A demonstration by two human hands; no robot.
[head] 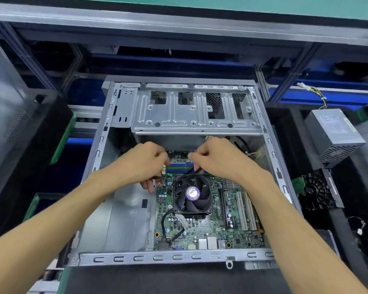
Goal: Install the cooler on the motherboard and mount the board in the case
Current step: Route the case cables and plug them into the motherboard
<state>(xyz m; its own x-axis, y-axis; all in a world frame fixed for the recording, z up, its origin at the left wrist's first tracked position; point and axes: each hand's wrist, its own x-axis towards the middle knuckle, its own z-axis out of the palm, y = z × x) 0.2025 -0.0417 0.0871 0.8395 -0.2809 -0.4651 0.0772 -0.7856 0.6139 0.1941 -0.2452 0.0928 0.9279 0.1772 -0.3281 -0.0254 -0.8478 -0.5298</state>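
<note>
The fingers of the right hand (219,160) are curled and pinch a thin black cable (191,171) that runs down toward the cooler (192,193). The fingers of the left hand (146,164) are also curled, their tips down among small coloured wires (165,183) at the cooler's far left corner; whether they actually grip those wires I cannot tell. Both hands hover over the far part of the motherboard (210,225), above the blue memory slots (180,165), with the cooler just near of them and between the two wrists.

The cooler, a black square fan with a purple round label at its hub, sits on the motherboard. The board lies flat inside the open metal case (179,258), toward the case's right side, its white expansion slots (245,211) to the right of the cooler. The case's left floor is bare metal. At the case's far end a silver drive cage (191,115) spans its width.

To the right of the case, well apart, a grey power supply (333,134) rests on dark trays, and a black finned part (316,190) lies near the case's right wall.
</note>
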